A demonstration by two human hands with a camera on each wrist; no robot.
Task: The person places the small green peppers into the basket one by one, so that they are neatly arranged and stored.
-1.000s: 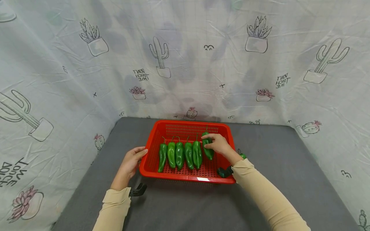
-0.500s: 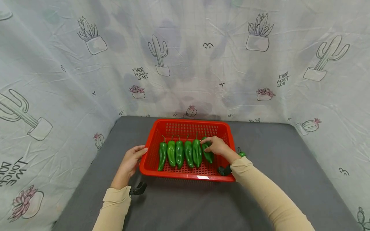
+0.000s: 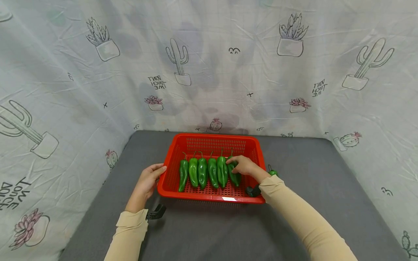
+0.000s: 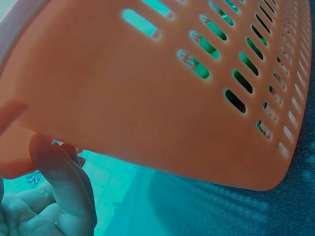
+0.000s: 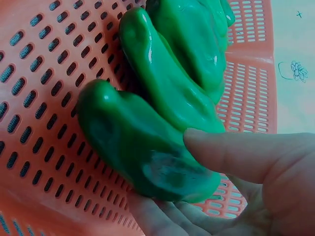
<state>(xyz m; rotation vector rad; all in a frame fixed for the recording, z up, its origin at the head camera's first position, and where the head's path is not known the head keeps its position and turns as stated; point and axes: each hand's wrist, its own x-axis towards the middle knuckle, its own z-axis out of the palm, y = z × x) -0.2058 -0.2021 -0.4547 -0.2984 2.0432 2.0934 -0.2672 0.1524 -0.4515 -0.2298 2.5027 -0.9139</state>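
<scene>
Several long green peppers lie side by side in a red plastic basket, stems toward the back. In the head view, my left hand grips the basket's left rim; in the left wrist view its fingers curl at the rim's edge. Inside the basket at the right, my right hand holds the rightmost green pepper. The right wrist view has the thumb on one side of that pepper and the fingers on the other; it rests against or near the basket floor.
Outside the basket to the right, another green pepper sits on the grey tabletop, partly hidden by the right forearm. A cactus-print curtain stands behind the table and at both sides.
The right hand has lowered the rightmost pepper toward me, down beside the row on the basket floor. The left hand stays on the rim.
</scene>
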